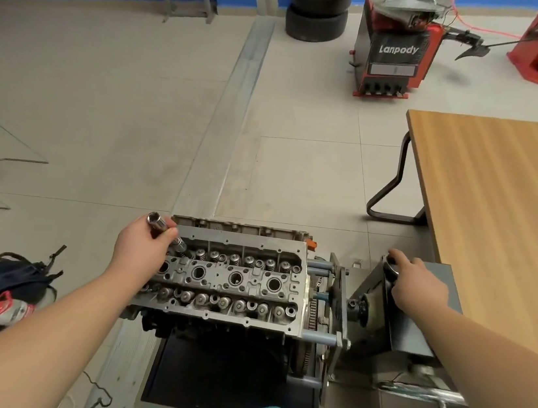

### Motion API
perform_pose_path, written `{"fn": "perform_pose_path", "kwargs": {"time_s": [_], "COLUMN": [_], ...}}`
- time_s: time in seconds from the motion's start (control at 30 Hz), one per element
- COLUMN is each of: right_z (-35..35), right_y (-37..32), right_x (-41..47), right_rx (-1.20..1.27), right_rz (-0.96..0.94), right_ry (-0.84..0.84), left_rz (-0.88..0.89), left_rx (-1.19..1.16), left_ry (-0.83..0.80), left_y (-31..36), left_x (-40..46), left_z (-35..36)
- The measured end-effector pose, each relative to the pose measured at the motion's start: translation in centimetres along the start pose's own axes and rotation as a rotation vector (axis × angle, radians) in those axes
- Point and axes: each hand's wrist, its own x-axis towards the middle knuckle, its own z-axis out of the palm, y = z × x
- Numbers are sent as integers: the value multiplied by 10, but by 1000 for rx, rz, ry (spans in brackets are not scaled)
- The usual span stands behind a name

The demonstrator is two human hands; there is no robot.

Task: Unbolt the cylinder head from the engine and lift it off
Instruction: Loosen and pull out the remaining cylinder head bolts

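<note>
The grey cylinder head (234, 278) sits on top of the engine, which hangs on a metal engine stand (412, 325). Valve springs and spark plug wells face up. My left hand (142, 248) is at the head's far left corner, closed around a chrome socket (159, 223) whose lower end points into the head. My right hand (417, 285) rests on top of the stand's grey housing, fingers curled over a dark handle (391, 266) there.
A wooden table (500, 200) stands to the right, close behind the stand. A dark bag (3, 288) and a red-and-white item lie on the floor at left. Stacked tyres (317, 4) and a red tyre machine (397, 49) stand far back.
</note>
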Motion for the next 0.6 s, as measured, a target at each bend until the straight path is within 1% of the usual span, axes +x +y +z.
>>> {"fn": "perform_pose_path", "kwargs": {"time_s": [0.17,0.3,0.4,0.5,0.6], "right_z": [5,-2,-12,-35,-67], "right_y": [2,2,-11,-50,-119], "right_x": [5,8,5,-5,-31], "right_rx": [79,9,-25,3,156], "right_rz": [21,29,26,-68,-280], "right_ry": [2,58,111,171,179], "left_rz": [-20,-18,2,24,82], "left_rx": [-27,-36,-38,-68,-83], "left_ry": [7,12,17,19,16], "left_y": [0,-1,-6,-10,-11], "left_x": [-3,-2,0,1,4], "left_z": [1,2,4,7,12]}}
